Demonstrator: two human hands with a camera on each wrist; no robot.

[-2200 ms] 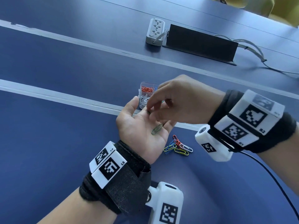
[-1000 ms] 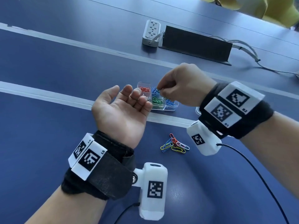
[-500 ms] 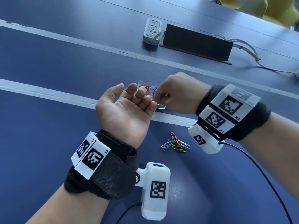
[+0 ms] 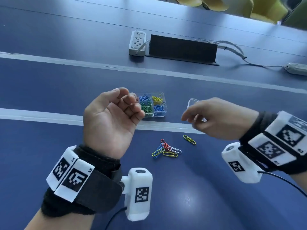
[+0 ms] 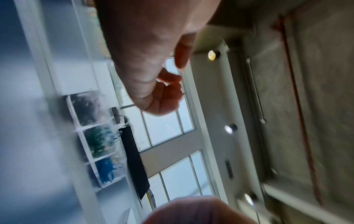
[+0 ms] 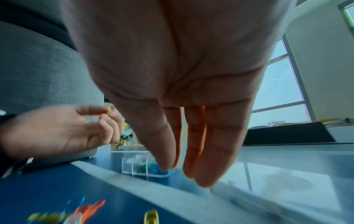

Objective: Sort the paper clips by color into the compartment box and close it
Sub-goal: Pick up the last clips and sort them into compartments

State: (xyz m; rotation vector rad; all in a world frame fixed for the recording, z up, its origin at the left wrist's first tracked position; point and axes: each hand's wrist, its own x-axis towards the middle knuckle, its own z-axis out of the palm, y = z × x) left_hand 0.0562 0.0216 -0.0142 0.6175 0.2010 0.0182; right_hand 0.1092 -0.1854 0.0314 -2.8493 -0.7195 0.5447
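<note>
The clear compartment box stands open on the blue table, with blue, yellow and green clips sorted in its cells; its left end is hidden behind my left hand. That hand hovers palm up with its fingers loosely curled, and I see nothing in it. My right hand hovers to the right of the box with straight fingers, empty, above the clear lid. Several loose clips lie in a small pile nearer me. A single yellow clip lies just right of the pile.
A power strip and a black cable flap sit at the back, with cables running right. White strips cross the table. The right wrist camera's cable trails at the right.
My right hand has pulled away from the box to the right and opened, now over the lid. My left fingers have curled in. The single yellow clip has come into view.
</note>
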